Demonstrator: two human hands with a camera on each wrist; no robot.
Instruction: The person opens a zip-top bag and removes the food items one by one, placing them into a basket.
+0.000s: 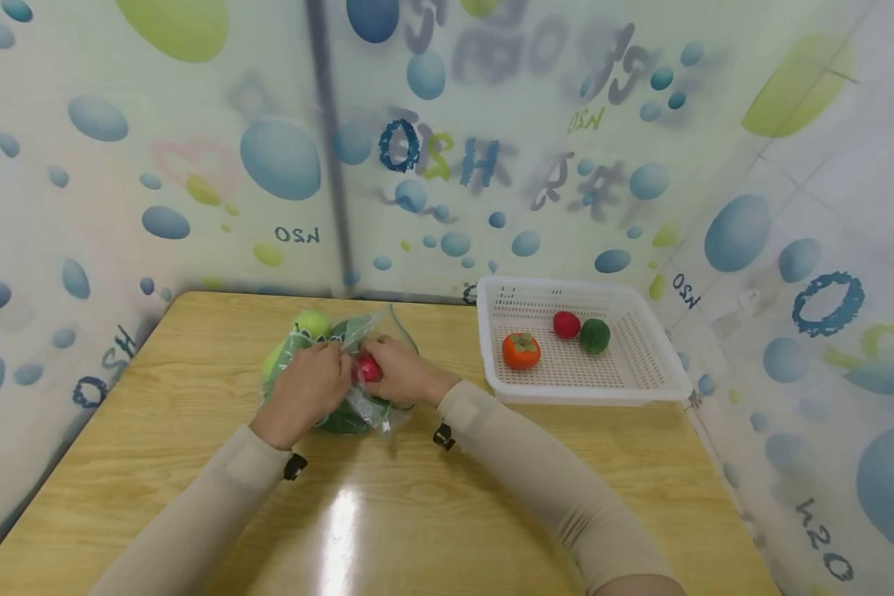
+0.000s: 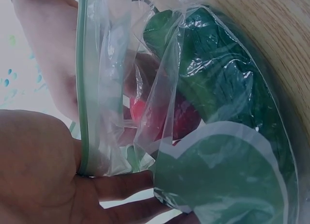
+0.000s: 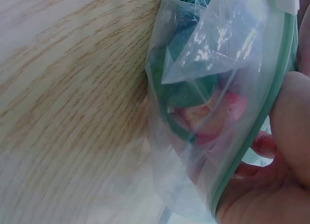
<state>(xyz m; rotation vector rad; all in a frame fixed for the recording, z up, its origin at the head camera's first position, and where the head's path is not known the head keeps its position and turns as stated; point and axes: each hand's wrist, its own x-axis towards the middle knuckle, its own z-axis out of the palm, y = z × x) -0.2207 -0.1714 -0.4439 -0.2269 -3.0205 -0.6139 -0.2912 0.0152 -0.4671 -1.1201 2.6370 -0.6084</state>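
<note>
My left hand [image 1: 309,385] holds the side of a clear zip bag [image 2: 104,88] with a green seal strip and green print. Its fingers lie along the plastic in the left wrist view. My right hand [image 1: 404,371] reaches in at the bag's mouth and grips a round red fruit [image 1: 368,369], which shows through the film in both wrist views. Beside the fruit, inside the bag, lies a large dark green vegetable [image 2: 218,83], glossy behind the plastic. Yellow-green round produce [image 1: 313,324] sits at the bag's far left, partly hidden by the left hand.
To the right stands a white plastic basket [image 1: 651,396]. In it lie an orange persimmon [image 1: 521,352], a red round fruit [image 1: 566,324] and a dark green round one [image 1: 594,335]. The wooden table [image 1: 447,505] meets a patterned wall [image 1: 432,223] at its back edge.
</note>
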